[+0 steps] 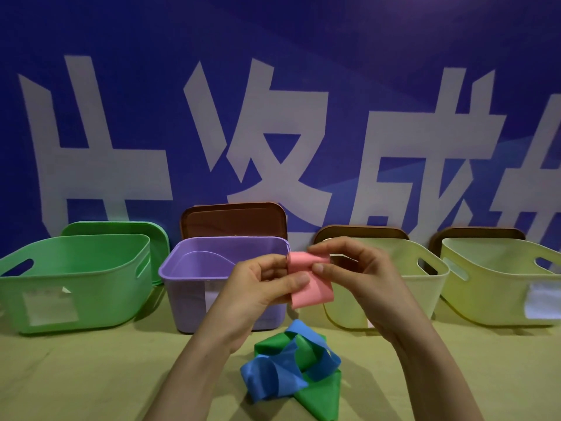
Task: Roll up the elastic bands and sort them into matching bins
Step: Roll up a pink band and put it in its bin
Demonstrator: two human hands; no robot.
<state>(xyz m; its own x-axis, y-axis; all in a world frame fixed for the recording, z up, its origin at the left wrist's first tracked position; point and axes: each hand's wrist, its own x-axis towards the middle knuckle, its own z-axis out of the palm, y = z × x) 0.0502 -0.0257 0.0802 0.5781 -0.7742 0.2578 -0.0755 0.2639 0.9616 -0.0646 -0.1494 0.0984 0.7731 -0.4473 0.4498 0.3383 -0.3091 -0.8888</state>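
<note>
Blue lettered wall (273, 41), tan table (91, 375); left hand (261, 293), right hand (358, 275), fingers (334, 246) tight on pink band (312, 290).

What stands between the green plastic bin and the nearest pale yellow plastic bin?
In the head view, a purple plastic bin stands between the green plastic bin and that pale yellow plastic bin.

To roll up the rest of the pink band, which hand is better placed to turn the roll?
Probably the right hand. Its fingers and thumb pinch the rolled top of the pink band, while the left hand pinches the flat part below and can steady it.
</note>
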